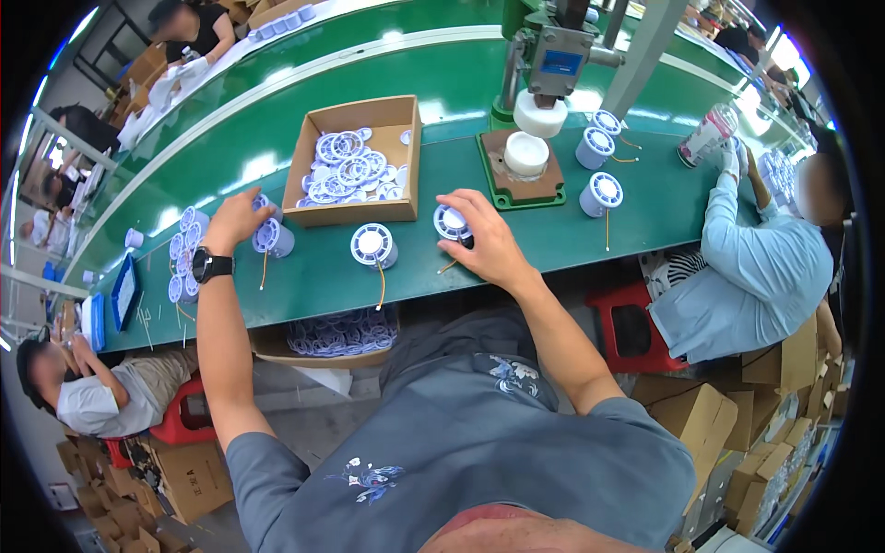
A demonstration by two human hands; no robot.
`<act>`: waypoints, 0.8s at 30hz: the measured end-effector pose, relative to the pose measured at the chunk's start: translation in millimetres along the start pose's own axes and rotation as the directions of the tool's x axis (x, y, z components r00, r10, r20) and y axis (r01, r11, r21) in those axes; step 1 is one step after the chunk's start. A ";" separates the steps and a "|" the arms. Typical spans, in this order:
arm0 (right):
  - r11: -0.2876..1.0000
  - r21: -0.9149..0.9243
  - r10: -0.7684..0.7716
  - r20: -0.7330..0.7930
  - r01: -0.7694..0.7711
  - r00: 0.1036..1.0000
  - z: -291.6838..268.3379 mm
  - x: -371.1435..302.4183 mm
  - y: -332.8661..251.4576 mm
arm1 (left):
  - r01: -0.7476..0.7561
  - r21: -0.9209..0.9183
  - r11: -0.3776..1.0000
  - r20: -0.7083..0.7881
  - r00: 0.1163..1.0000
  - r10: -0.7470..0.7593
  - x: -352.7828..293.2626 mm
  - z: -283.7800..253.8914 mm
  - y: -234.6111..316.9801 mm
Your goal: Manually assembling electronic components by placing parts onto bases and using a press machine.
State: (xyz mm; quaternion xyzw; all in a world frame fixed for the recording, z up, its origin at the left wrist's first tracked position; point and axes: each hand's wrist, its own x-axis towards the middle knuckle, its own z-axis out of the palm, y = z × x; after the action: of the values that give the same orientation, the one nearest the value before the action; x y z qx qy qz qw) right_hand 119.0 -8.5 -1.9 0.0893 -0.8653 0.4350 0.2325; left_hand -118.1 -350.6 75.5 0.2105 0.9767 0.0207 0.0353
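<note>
Bright light, white glare on the glossy green surface behind the counter, shadow beneath, edges curved toward a black rim

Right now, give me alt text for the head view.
A person's right hand holds a pale spool on a green workbench, the left hand at another spool. Beyond stand a cardboard box of pale rings and a press.

The spools at my fingers are pale lavender, their white tops patterned with spokes, and their wires are orange-brown with whitish tips. My worktop is green, the cardboard box brown, its rings lavender and white. My watch is black; my T-shirt is dark grey-blue with blue-and-white floral prints. The stools are red, my right-hand neighbour's shirt pale blue.
</note>
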 end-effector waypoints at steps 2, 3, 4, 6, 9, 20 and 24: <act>0.999 -0.025 0.029 -0.016 -0.030 0.999 -0.5 -3.5 0.4 | 0.030 0.033 0.999 -0.126 0.992 -0.026 -9.1 -3.4 14.0; 0.999 -0.023 0.023 -0.013 -0.024 1.000 -0.9 -5.7 -1.4 | 0.037 0.033 0.999 -0.129 0.991 -0.033 -17.4 -5.5 22.8; 0.999 -0.030 0.022 -0.016 -0.023 1.000 -1.7 -6.0 -2.2 | 0.019 0.053 0.998 -0.311 0.950 -0.001 -28.8 -8.8 34.2; 0.999 -0.048 0.024 -0.028 -0.026 0.999 -4.2 -3.6 -4.1 | -0.046 0.030 0.998 -0.471 0.880 0.055 -63.3 -18.2 71.0; 0.989 -0.127 -0.099 -0.158 0.079 0.983 -7.9 12.0 -10.8 | -0.294 -0.203 0.934 -0.346 0.914 0.213 -116.4 -10.2 123.2; 0.756 -0.608 0.084 0.458 0.243 0.885 75.9 198.5 21.2 | -0.443 -0.316 0.839 -0.584 0.788 0.196 -108.3 40.8 181.2; 0.779 -0.521 0.041 0.598 0.349 0.801 94.1 208.7 46.1 | -0.464 -0.256 0.848 -0.507 0.811 0.291 -22.7 17.2 144.2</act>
State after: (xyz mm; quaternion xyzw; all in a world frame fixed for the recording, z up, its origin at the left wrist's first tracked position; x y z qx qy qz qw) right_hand -110.9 -45.4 17.2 0.2118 -0.9752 0.0634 0.0112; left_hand -37.1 -228.3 67.8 0.3828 0.8730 0.2578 -0.1575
